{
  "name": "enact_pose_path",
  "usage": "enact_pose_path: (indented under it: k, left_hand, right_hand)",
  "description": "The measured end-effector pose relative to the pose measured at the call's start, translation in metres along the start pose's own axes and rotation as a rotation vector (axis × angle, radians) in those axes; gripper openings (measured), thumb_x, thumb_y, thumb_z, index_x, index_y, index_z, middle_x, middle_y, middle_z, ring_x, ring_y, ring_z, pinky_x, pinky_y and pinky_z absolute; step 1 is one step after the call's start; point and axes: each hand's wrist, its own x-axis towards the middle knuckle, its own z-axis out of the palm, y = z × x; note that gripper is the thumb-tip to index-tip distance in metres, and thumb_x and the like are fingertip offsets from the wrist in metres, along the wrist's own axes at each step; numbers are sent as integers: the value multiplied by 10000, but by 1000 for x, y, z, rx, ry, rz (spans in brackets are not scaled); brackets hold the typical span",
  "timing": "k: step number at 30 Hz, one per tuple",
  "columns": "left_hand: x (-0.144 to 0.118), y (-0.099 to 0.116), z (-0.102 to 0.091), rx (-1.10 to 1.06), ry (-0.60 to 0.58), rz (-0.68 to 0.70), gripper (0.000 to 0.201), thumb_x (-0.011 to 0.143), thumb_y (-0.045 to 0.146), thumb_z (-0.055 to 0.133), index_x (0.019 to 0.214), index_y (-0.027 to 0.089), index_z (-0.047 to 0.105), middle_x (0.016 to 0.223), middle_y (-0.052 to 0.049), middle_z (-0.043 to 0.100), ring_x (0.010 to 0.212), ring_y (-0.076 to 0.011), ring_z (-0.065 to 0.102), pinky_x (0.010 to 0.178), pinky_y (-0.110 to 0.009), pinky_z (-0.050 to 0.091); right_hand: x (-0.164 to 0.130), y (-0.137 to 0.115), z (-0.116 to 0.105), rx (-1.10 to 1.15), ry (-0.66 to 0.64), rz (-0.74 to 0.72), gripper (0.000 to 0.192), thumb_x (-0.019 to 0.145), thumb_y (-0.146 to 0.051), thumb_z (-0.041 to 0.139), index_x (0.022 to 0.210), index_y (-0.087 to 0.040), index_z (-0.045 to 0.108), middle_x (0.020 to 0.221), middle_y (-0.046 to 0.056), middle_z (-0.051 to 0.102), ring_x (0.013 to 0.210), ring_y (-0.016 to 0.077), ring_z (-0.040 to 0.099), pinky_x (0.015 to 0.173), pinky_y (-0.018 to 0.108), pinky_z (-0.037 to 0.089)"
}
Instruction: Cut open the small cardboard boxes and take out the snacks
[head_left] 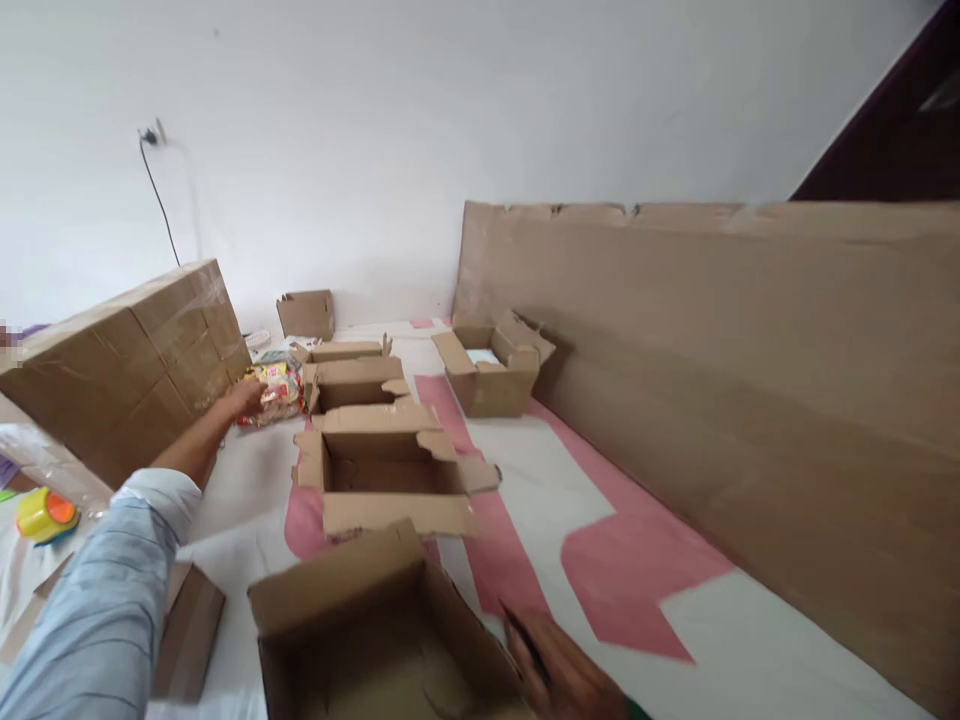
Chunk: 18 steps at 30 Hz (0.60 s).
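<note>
My left hand (247,396) reaches far out to a clear plastic snack packet (277,390) with red and yellow print. Its fingers close over the packet's left side. Low in the view, my right hand (562,665) is curled beside the right wall of a large open carton (352,590), holding a thin dark pen-like object (531,648). Beyond that carton stands an open box (390,512) with spread flaps, its inside bare. Another open box (356,375) is behind it, close to the packet.
Taped stacked cartons (142,360) stand at left; a tall cardboard sheet (712,400) closes off the right. A box with something pale inside (491,390) sits near it. A yellow tape roll (45,515) lies at far left. Someone's purple sleeve (30,332) shows behind the cartons.
</note>
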Motion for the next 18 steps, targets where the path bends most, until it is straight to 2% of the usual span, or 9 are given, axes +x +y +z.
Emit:
enact_pose_path:
  k: [2, 5, 7, 9, 12, 14, 16, 18]
  left_hand:
    - [-22, 11, -21, 14, 0, 59, 397, 1022, 372, 709, 1360, 171, 654, 1395, -122, 663, 1213, -282, 681, 1026, -517, 595]
    - [-66, 26, -45, -20, 25, 190, 491, 1030, 242, 645, 1480, 59, 569, 1528, -164, 578, 1355, -255, 578, 1216, -487, 422]
    - [-106, 35, -55, -55, 41, 272, 519, 1030, 249, 630, 1523, 104, 552, 1571, -143, 550, 1386, -259, 558, 1228, -472, 400]
    - [-153, 44, -57, -84, 52, 327, 554, 975, 329, 729, 1489, 165, 603, 1524, -119, 603, 1354, -275, 601, 1195, -451, 447]
    - [-226, 61, -40, -195, 111, 410, 444, 985, 489, 704, 1353, 240, 690, 1404, -92, 696, 1267, -286, 679, 1129, -455, 527]
    - [-268, 75, -17, -266, 143, 408, 470, 1007, 585, 638, 1338, 254, 680, 1478, -114, 653, 1269, -304, 691, 1086, -478, 569]
    - [-301, 89, 10, -307, 209, 369, 529, 976, 658, 644, 1328, 264, 672, 1579, -131, 571, 1319, -334, 672, 1084, -494, 583]
    - [-322, 101, 35, -322, 269, 290, 537, 939, 666, 685, 1304, 272, 680, 1607, -138, 538, 1352, -365, 654, 1079, -512, 594]
  right_hand:
    - [7, -18, -2, 23, -72, 121, 350, 974, -366, 573, 1200, -480, 816, 980, 39, 849, 825, 384, 829, 706, 519, 720]
    - [8, -31, -6, -3, -182, 173, 335, 1014, -329, 510, 1123, -303, 826, 962, 103, 829, 856, 361, 819, 751, 508, 693]
    - [6, -31, -7, -9, -217, 185, 335, 1024, -312, 488, 1115, -263, 807, 968, 110, 820, 872, 336, 809, 776, 474, 678]
    - [3, -29, -8, -15, -232, 183, 322, 1025, -295, 488, 1126, -246, 790, 973, 108, 813, 886, 317, 801, 782, 442, 665]
    - [1, -26, -6, -24, -240, 155, 312, 1028, -276, 487, 1150, -222, 769, 1001, 121, 807, 914, 310, 788, 792, 429, 651]
    - [2, -27, -5, -18, -244, 126, 314, 1032, -269, 474, 1150, -215, 761, 1012, 127, 800, 911, 307, 779, 792, 433, 648]
    - [2, -29, -4, -8, -246, 99, 317, 1035, -267, 458, 1128, -220, 758, 989, 119, 795, 884, 296, 771, 773, 426, 646]
    - [4, -34, -3, -6, -246, 72, 312, 1031, -277, 460, 1110, -230, 758, 985, 113, 794, 888, 290, 769, 771, 414, 647]
